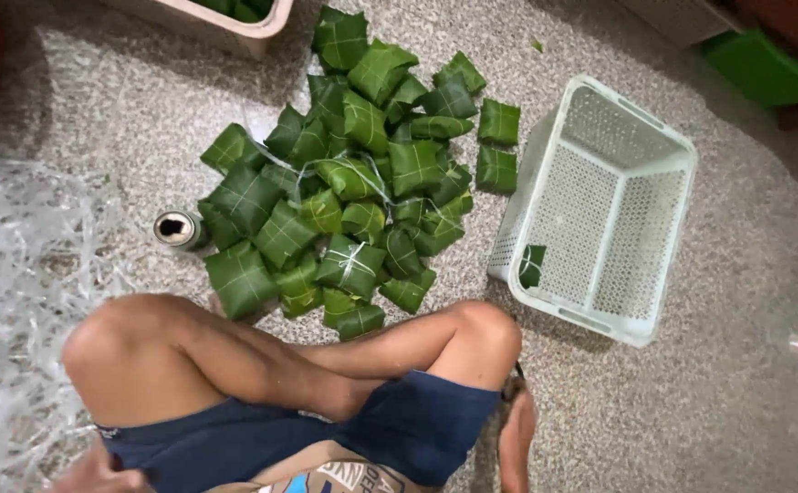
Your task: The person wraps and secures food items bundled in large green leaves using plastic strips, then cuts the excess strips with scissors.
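1. Leaf-wrapped parcels (pixel 353 196): a heap of green, roughly square bundles tied crosswise with pale string lies on the speckled floor (pixel 691 411), ahead of both hands and beyond the person's crossed legs (pixel 262 356). Neither hand touches the heap.
2. Left hand (pixel 98 475): at the lower frame edge beside the left hip, mostly cut off; whether it is spread or curled cannot be told. It lies near the mass of clear plastic strips (pixel 15 274).
3. Right hand (pixel 516 443): hanging low beside the right knee, fingers appearing extended and close together, holding nothing visible; partly blurred.
4. White perforated basket (pixel 599 205): tipped on its side, ahead of the right hand and just right of the heap; one green parcel (pixel 532 265) rests inside its lower corner.
5. Metal can (pixel 176 229): open-topped, touching the heap's left edge, ahead of the left hand.
6. Beige tub (pixel 234 23): beyond the heap, holding more green parcels.
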